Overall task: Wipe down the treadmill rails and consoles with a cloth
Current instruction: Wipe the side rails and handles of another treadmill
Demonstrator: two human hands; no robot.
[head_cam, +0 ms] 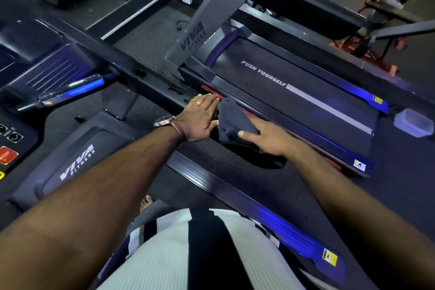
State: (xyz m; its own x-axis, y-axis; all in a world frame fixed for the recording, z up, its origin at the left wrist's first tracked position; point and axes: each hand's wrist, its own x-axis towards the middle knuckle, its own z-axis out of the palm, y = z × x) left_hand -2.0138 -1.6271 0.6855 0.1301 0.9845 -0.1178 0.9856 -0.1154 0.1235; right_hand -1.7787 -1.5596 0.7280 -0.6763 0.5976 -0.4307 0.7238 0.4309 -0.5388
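Note:
A dark cloth lies bunched on the near side rail of the treadmill ahead, whose belt reads PUSH YOURSELF. My right hand grips the cloth's lower end, thumb pointing left. My left hand, with a ring and a wristwatch, rests flat on the rail just left of the cloth, fingers spread and touching its edge. A grey upright post marked VIVA FITNESS rises from the rail's far end. A console with a red STOP button shows at the left edge.
I stand on another treadmill, its ribbed rail glowing blue below my arms. A clear plastic container sits on the floor at right. A person is by red equipment at the far right. A handlebar juts out at left.

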